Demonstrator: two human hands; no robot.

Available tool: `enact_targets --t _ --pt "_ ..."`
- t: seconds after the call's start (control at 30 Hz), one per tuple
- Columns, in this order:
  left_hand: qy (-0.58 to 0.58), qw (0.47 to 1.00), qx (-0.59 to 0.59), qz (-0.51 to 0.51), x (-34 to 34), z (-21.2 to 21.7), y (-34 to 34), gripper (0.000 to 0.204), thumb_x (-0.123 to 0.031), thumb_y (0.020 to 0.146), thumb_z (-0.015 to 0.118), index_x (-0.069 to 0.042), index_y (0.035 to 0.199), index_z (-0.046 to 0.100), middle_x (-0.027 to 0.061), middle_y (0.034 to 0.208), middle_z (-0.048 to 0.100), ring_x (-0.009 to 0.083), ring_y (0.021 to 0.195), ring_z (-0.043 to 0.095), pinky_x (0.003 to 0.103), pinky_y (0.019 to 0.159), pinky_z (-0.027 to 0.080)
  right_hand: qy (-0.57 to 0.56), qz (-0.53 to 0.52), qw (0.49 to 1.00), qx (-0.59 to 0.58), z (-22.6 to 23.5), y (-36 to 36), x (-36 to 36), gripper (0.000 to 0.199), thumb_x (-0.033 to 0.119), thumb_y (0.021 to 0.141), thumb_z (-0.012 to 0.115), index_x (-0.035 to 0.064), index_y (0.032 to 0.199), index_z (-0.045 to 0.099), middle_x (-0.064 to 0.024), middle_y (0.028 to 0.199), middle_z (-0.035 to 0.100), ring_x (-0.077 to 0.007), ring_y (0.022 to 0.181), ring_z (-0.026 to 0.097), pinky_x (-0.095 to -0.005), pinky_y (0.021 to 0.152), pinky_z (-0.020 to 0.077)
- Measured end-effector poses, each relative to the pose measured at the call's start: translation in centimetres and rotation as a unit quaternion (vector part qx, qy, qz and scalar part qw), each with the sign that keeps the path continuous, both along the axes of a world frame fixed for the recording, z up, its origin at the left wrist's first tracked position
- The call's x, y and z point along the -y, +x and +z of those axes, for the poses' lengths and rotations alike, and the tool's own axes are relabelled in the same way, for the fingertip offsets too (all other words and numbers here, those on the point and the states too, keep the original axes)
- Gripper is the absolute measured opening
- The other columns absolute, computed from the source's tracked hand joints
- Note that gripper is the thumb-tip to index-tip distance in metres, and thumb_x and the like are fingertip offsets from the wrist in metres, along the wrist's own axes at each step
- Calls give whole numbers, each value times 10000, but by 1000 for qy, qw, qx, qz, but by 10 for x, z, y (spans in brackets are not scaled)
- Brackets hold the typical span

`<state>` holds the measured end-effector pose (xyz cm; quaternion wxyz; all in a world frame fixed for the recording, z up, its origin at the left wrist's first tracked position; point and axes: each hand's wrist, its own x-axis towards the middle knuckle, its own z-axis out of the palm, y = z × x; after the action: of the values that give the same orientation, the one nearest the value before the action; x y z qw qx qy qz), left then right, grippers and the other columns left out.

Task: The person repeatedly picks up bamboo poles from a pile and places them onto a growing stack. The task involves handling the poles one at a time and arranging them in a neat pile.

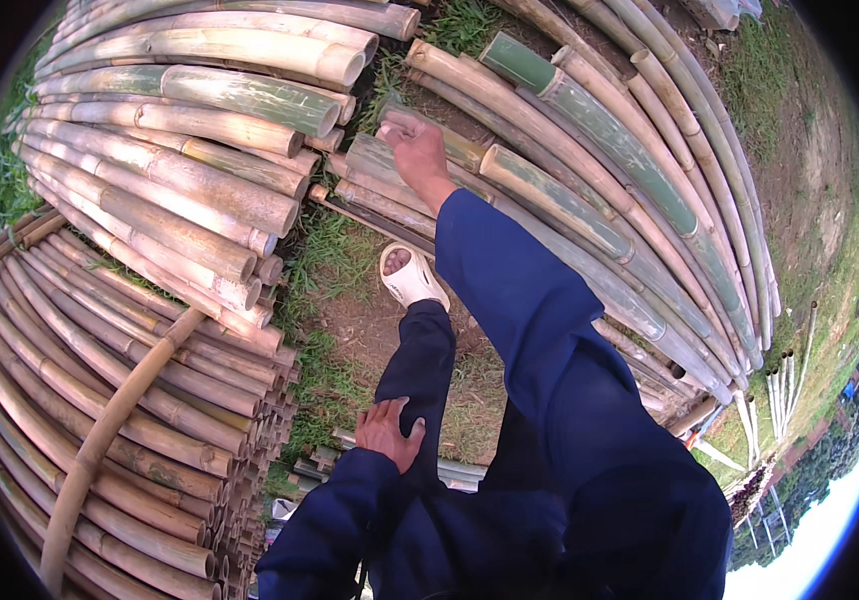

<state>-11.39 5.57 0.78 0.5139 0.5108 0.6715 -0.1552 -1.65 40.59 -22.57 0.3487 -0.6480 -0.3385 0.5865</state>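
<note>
My right hand [416,152] reaches forward, its fingers curled at the near end of a greenish bamboo pole [462,150] in the right-hand stack. The fingertips are partly hidden, but the hand looks closed on that end. Directly beside it lies another pale green bamboo pole [372,156]. My left hand [390,432] lies flat on my dark trouser leg [416,365], fingers apart and holding nothing.
Thick bamboo poles [200,115] are piled at the far left. Nearer left, thinner poles [150,440] lie under a crossing bamboo bar [110,430]. A strip of grass and soil [345,300] runs between the stacks, where my sandalled foot [412,276] stands.
</note>
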Motion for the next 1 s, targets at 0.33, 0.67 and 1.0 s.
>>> enact_targets --t 0.33,0.67,1.0 --pt "11 993 -57 -101 20 -1 57 473 -340 894 706 -85 1286 634 125 1231 670 362 1178 612 498 1081 414 -36 234 765 599 19 423 225 1107 461 702 907 98 1578 335 -122 1475 496 -304 1373 466 -490 1127 370" --pt "-18 987 -96 -128 36 2 102 462 -344 914 681 -86 1294 627 142 1283 649 360 1242 578 487 1098 395 53 341 735 583 -38 500 226 1111 568 747 846 156 1616 291 -88 1491 514 -300 1414 456 -499 1191 327" --pt "-30 994 -79 -74 43 1 72 541 -437 920 653 -86 1332 617 129 1306 645 321 1279 564 475 1116 375 6 435 716 546 -38 482 212 772 248 621 890 48 1255 497 -148 1134 609 -342 1093 599 -470 1018 424"
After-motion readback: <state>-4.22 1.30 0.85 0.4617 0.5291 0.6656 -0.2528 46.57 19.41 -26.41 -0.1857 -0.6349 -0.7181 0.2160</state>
